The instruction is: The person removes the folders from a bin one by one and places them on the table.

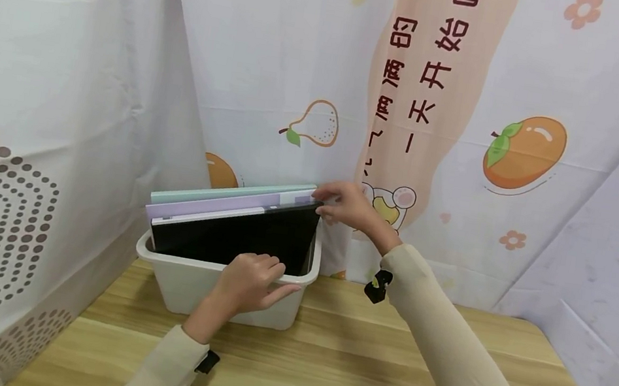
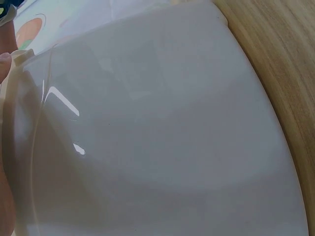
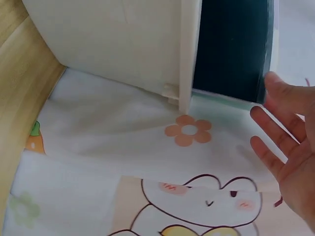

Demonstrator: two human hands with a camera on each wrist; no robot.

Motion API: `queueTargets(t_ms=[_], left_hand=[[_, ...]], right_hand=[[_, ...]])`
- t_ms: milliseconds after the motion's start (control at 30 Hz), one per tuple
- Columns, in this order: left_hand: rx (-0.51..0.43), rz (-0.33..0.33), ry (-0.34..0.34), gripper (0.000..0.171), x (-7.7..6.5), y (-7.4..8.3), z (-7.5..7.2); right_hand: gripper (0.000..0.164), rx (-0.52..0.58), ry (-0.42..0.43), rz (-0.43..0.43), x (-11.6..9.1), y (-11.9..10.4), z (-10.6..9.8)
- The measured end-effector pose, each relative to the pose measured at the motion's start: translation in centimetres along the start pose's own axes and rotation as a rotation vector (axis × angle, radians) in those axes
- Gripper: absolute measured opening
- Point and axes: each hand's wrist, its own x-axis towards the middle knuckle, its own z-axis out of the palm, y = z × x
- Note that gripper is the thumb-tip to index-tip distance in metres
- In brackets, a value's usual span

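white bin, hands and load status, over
Left hand gripping front rim of white bin. Right hand touching top corner of black folder, grip unclear. Purple folder, mint folder close behind.

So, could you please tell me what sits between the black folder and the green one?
The head view shows a purple folder between them.

So the white bin point(image 1: 183, 291) swallows the bottom of the black panel point(image 1: 238, 232), which itself blocks most of the lilac piece point(image 1: 212, 208) and mint piece point(image 1: 238, 193) behind. My left hand point(image 1: 252, 282) covers some rim, and the left wrist cam crops it to slivers. Right wrist cam chops off my right hand point(image 1: 351, 209) too. Tiny marks up top? Unreadable, sorry.
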Motion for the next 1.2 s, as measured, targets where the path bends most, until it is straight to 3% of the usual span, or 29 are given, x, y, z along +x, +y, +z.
queueTargets(t_ms=[300,867,1200], left_hand=[[0.012,-0.008,-0.003,0.059,-0.1,0.0,0.1],[0.010,-0.006,0.001,0.060,-0.1,0.0,0.2],[0.004,-0.006,0.007,0.061,0.0,0.0,0.2]], right_hand=[[0.031,0.147,0.036,0.002,-0.1,1.3,1.0],[0.031,0.168,0.010,0.011,-0.2,2.1,2.4],[0.030,0.245,0.076,0.069,-0.3,3.3,3.3]])
